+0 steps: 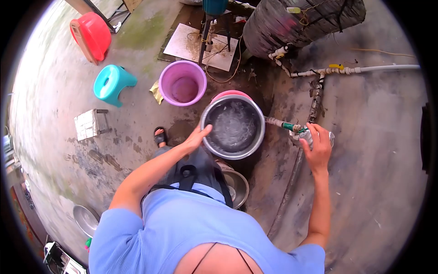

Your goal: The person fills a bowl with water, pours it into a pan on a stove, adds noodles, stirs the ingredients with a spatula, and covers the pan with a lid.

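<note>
A round metal basin point(233, 127) with water in it sits in front of me, and a pink rim point(232, 93) shows just behind it. My left hand point(197, 138) holds the basin's near left rim, thumb over the edge and the other fingers hidden below. To the right, my right hand point(316, 145) has its fingertips closed on the green handle of a tap point(299, 129). The tap's pale spout reaches to the basin's right rim. Silvery wrapping point(330, 138) shows under and beside my right hand.
A purple bucket point(183, 83) stands behind the basin to the left, near a turquoise stool point(112, 84) and a small whitish stool point(87, 124). Another metal bowl point(242, 188) is by my legs. Pipes point(356, 70) and a large dark wrapped tank point(296, 27) lie at the back right.
</note>
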A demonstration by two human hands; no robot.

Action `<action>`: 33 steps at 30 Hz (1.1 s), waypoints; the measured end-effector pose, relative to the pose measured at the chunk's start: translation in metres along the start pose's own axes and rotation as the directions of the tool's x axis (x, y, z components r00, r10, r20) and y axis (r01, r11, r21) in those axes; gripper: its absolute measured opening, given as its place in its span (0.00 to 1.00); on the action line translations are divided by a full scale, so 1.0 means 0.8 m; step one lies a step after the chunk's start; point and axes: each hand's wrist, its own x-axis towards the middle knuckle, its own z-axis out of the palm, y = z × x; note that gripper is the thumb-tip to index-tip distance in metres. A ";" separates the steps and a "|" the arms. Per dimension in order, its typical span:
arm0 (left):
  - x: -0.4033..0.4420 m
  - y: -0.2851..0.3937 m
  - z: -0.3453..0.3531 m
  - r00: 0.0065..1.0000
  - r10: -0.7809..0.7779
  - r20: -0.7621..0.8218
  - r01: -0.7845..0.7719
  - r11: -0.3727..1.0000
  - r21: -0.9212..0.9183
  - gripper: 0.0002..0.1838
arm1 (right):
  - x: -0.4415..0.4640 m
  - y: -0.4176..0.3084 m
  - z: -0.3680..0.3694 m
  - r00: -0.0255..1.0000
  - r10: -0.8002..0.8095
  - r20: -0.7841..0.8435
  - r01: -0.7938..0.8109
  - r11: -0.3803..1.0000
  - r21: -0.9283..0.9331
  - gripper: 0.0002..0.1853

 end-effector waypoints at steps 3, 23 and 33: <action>-0.048 -0.017 -0.059 0.996 -0.024 -0.088 0.016 0.996 -0.093 0.35 | 0.010 -0.012 0.004 0.996 -0.054 0.065 0.059 0.996 -0.069 0.21; -0.664 -0.157 -0.510 0.492 -0.114 -0.863 -0.575 0.702 -0.421 0.29 | 0.116 -0.689 0.359 0.697 -0.375 0.611 0.039 0.871 0.490 0.18; -0.938 -0.233 -0.740 -0.077 -0.316 -0.946 -0.637 0.745 -0.197 0.31 | 0.260 -1.048 0.529 0.596 -0.668 0.446 0.438 0.736 0.516 0.21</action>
